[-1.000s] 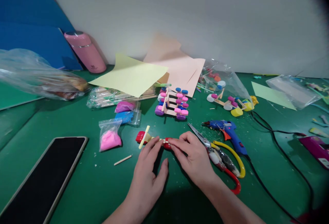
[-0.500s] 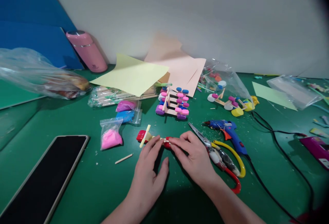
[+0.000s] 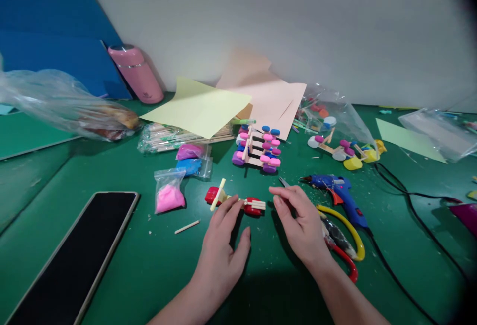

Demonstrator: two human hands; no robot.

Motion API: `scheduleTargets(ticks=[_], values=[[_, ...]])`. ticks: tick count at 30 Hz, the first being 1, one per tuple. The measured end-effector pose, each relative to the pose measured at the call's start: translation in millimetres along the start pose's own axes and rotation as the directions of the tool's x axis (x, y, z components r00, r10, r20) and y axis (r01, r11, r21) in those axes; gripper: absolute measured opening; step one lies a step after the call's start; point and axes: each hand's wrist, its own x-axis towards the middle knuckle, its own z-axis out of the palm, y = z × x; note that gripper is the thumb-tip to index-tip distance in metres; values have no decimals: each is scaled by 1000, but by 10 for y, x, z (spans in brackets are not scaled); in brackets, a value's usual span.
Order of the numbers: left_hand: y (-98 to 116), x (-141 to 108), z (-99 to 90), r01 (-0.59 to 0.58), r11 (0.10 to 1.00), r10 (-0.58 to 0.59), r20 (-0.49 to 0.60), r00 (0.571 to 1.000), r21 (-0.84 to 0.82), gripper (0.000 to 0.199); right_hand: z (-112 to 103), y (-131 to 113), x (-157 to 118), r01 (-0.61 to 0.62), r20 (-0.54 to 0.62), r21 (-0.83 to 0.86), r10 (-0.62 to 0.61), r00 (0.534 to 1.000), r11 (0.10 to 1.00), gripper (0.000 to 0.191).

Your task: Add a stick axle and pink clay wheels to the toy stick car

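Observation:
A small toy vehicle of craft sticks lies on the green table, with a red wheel (image 3: pixel 212 195) at its left end and another red wheel (image 3: pixel 255 212) at the right. A pale crosswise stick (image 3: pixel 218 194) tops the left end, and short sticks lie side by side over the right one. My left hand (image 3: pixel 224 245) has its stretched fingertips resting on the toy's middle, thumb spread away. Apart from it, to the right, hovers my right hand (image 3: pixel 302 223), fingers loosely parted and holding nothing. It partly hides the scissors (image 3: pixel 359 248) with yellow and red handles.
A blue glue gun (image 3: pixel 335 188) trails its cord to the right. Finished-looking stick toys with pink and purple wheels (image 3: pixel 269 168) stand behind. Bagged pink clay (image 3: pixel 169 198), a loose stick (image 3: pixel 187 226) and a phone (image 3: pixel 74 260) lie left. A pink bottle (image 3: pixel 138 76) stands by the wall.
My right hand has let go of the toy's right end and drawn back to the right, uncovering the red wheel and sticks. My left hand stays on the toy. The view has shifted slightly.

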Motion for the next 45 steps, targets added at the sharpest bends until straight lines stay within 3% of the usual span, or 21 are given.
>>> scheduleTargets(ticks=[11, 18, 33, 40, 45], values=[[-18, -20, -8, -22, 1000, 22, -3, 1000, -1, 40, 103, -12, -29, 170, 93, -119, -160, 983, 978, 22], [-7, -10, -14, -21, 1000, 21, -2, 1000, -5, 39, 129, -20, -34, 229, 168, -208, -196, 966, 951, 24], [0, 3, -7, -16, 1000, 16, -18, 1000, -4, 39, 136, -31, -23, 231, 178, -215, -194, 965, 949, 24], [-8, 6, -11, -9, 1000, 9, -11, 1000, -7, 39, 90, 16, -8, 169, 101, -223, -149, 984, 960, 29], [-20, 3, -1, -16, 1000, 16, -2, 1000, -1, 39, 74, 41, 2, 166, 152, -247, -130, 980, 955, 24]])
